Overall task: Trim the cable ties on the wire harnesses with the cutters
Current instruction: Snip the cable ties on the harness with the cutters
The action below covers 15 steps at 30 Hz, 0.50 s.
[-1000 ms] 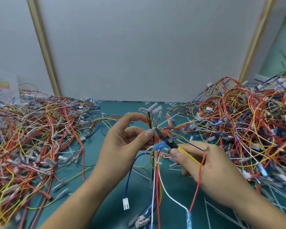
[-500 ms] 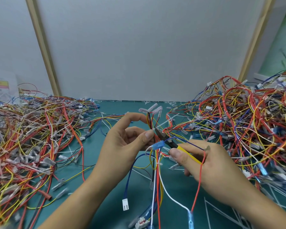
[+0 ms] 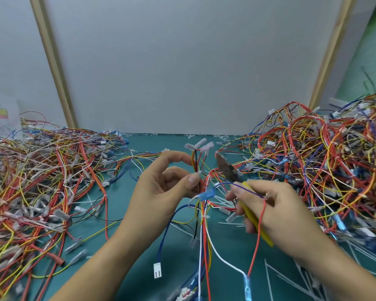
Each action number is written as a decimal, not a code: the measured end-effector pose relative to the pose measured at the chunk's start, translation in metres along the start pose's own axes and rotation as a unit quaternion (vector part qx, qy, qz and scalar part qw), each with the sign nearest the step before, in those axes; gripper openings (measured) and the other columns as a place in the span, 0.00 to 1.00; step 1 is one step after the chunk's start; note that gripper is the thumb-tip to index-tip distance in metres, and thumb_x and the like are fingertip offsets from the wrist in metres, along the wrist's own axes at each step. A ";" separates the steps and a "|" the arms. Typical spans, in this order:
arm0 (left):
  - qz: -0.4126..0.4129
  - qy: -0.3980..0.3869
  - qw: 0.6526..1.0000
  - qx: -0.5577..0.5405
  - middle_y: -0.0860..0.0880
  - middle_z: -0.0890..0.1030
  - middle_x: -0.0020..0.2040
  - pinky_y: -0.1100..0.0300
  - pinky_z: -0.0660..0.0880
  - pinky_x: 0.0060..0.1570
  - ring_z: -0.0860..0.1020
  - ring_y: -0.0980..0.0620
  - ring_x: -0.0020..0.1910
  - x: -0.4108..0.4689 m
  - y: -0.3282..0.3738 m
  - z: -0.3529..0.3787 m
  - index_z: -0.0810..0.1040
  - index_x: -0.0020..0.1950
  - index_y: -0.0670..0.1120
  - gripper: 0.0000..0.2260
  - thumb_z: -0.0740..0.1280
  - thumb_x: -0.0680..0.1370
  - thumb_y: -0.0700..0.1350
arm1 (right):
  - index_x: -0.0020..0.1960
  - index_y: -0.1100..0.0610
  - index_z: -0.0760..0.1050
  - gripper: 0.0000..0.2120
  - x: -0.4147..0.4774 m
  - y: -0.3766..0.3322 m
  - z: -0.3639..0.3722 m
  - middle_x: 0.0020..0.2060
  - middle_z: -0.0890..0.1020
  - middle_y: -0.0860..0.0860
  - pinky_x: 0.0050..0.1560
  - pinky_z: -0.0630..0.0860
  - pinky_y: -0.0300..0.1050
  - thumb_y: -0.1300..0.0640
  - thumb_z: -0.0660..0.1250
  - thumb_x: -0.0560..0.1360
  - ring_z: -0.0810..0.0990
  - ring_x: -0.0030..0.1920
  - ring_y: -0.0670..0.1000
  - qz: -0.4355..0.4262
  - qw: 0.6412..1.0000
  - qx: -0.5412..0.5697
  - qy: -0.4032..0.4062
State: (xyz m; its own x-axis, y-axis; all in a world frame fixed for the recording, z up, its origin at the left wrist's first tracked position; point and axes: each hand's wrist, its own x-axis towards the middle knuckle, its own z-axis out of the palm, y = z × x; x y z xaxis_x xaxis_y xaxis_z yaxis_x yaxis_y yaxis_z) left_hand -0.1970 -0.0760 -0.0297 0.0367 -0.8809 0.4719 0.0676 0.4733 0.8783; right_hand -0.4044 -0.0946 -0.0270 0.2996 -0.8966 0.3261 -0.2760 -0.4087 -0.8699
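Head view: the left hand (image 3: 161, 187) pinches a thin multicoloured wire harness (image 3: 205, 231) between thumb tip and forefinger, with the other fingers curled behind. Above the pinch, red, yellow and black wires rise to a fan of clear-sleeved terminals (image 3: 201, 144). Right at the thumb tip a small white plastic cable tie (image 3: 199, 171) wraps the wires. Below the pinch the harness hangs down to a white plug connector (image 3: 157, 273) and a blue-sleeved terminal (image 3: 247, 288).

The right hand (image 3: 276, 209) grips yellow-handled metal cutters (image 3: 227, 169), fingers wrapped round the handles. The dark cutter head points up and away, just right of the pinch and apart from the pinched wires; whether its blades are parted cannot be told. A blue wire and a red wire drape over this hand's fingers.

Under both grips lies a teal work mat (image 3: 122, 192). Left of the pinch sprawls a flat heap of harnesses (image 3: 41, 181); right of the cutters stands a taller tangled heap (image 3: 323, 170). Thin white tie offcuts (image 3: 291, 276) lie on the mat below the right hand.
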 end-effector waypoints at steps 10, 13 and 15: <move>-0.215 0.025 0.976 0.033 0.44 0.81 0.37 0.61 0.76 0.34 0.80 0.49 0.34 0.005 -0.020 0.003 0.79 0.44 0.43 0.15 0.70 0.74 0.55 | 0.42 0.48 0.82 0.06 0.003 0.004 0.004 0.35 0.81 0.52 0.36 0.77 0.43 0.47 0.71 0.69 0.79 0.35 0.49 0.052 0.991 0.126 0.011; -0.256 -0.051 0.964 0.056 0.48 0.81 0.34 0.62 0.72 0.31 0.77 0.53 0.30 0.001 -0.022 0.010 0.81 0.38 0.47 0.17 0.72 0.69 0.61 | 0.42 0.49 0.82 0.07 0.002 0.003 0.004 0.33 0.81 0.51 0.32 0.75 0.37 0.47 0.71 0.67 0.79 0.34 0.47 0.047 0.991 0.122 0.000; -0.265 -0.060 0.961 0.054 0.48 0.81 0.34 0.62 0.71 0.31 0.77 0.55 0.29 0.001 -0.025 0.011 0.83 0.36 0.47 0.12 0.72 0.74 0.54 | 0.43 0.51 0.82 0.02 0.004 0.003 0.003 0.34 0.82 0.52 0.32 0.75 0.36 0.57 0.72 0.73 0.80 0.33 0.48 0.037 0.992 0.122 0.028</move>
State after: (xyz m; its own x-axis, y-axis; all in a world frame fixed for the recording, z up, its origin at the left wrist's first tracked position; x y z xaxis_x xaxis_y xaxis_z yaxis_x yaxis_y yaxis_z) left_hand -0.2100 -0.0887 -0.0500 -0.0899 -0.9949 -0.0451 -0.0599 -0.0398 0.9974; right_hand -0.4009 -0.0989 -0.0293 0.2340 -0.9332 0.2728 -0.0649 -0.2950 -0.9533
